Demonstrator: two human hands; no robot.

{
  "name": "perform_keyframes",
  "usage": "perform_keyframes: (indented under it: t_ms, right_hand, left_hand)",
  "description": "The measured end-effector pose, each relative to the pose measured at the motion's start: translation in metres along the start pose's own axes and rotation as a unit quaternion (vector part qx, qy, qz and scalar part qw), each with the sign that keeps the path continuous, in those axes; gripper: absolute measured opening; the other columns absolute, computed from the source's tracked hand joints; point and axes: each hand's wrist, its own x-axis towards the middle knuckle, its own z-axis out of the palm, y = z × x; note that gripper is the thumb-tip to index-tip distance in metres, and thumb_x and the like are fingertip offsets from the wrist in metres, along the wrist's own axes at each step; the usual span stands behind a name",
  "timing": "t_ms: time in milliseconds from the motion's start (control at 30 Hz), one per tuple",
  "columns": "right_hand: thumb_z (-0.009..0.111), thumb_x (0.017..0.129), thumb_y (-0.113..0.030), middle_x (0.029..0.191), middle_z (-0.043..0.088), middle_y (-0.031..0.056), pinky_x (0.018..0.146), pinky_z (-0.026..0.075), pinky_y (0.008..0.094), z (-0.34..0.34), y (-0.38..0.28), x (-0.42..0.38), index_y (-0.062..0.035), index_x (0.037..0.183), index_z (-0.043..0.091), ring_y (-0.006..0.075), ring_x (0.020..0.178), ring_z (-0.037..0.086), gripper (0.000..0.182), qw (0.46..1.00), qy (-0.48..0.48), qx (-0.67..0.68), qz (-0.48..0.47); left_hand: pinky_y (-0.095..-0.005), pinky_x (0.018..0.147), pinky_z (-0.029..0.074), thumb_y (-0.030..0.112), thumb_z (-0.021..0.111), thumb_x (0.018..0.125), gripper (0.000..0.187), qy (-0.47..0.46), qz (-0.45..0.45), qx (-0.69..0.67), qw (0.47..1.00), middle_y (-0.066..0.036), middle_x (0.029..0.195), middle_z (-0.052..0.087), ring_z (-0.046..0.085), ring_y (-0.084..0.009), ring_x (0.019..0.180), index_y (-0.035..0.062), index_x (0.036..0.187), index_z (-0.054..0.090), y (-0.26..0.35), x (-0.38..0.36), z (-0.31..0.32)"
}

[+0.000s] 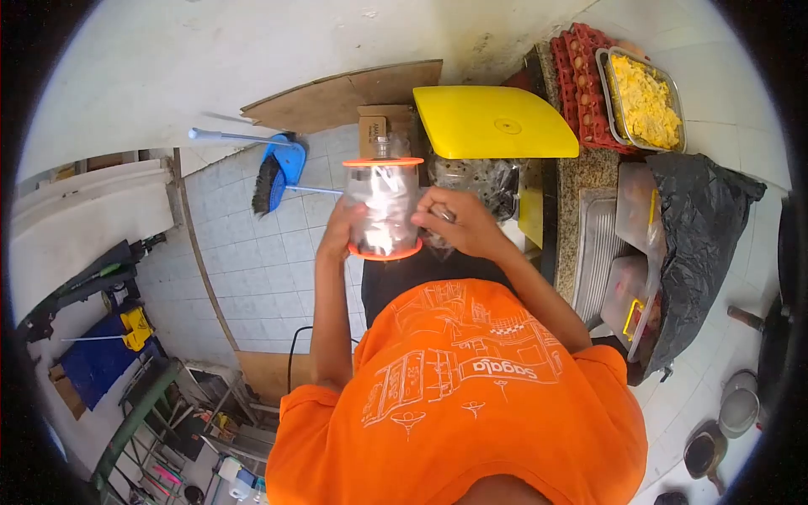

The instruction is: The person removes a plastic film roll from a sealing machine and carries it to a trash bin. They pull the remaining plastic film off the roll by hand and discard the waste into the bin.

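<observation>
A clear, shiny cylindrical container [385,206] with an orange rim at each end is held up in front of the body. My left hand [342,225] is wrapped round its left side, with the fingers partly hidden by glare. My right hand [459,220] is closed at the container's right side, its fingers pinched round a small metallic-looking piece [443,212] that I cannot make out clearly. Behind the container's upper end a small clear, ridged object [383,147] shows in front of a cardboard box [371,128].
A yellow lid [497,124] lies over a dark-speckled clear bag [473,177]. Right of it are red egg trays [581,84], a tray of yellow food [646,101], plastic boxes [637,206] and a black bag [703,227]. A blue dustpan [290,160] lies on the tiled floor.
</observation>
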Motion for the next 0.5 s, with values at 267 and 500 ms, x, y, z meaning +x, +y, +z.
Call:
perform_keyframes:
  t_ms: [267, 500]
  right_hand:
    - [0.059, 0.093, -0.026, 0.075, 0.056, 0.0005, 0.063, 0.044, 0.0265, -0.094, -0.005, -0.089, -0.0028, 0.089, 0.06, 0.0084, 0.072, 0.053, 0.024, 0.98, 0.166, 0.101, -0.05]
    - [0.055, 0.09, -0.03, 0.071, 0.054, 0.0017, 0.051, 0.038, 0.0229, -0.099, -0.041, -0.167, 0.0051, 0.102, 0.054, 0.0108, 0.062, 0.049, 0.037, 0.824, 0.352, 0.373, -0.242]
  left_hand:
    - [-0.0505, 0.086, 0.053, 0.074, 0.047, 0.078, 0.093, -0.063, 0.018, -0.427, 0.902, -0.024, 0.123, 0.056, 0.06, -0.0389, 0.102, 0.0047, 0.139, 0.042, -0.008, 0.0, 0.039]
    - [-0.0537, 0.086, 0.052, 0.082, 0.044, 0.071, 0.105, -0.152, -0.042, -0.408, 0.899, -0.026, 0.127, 0.053, 0.06, -0.0409, 0.104, 0.003, 0.14, 0.04, -0.096, 0.001, -0.007]
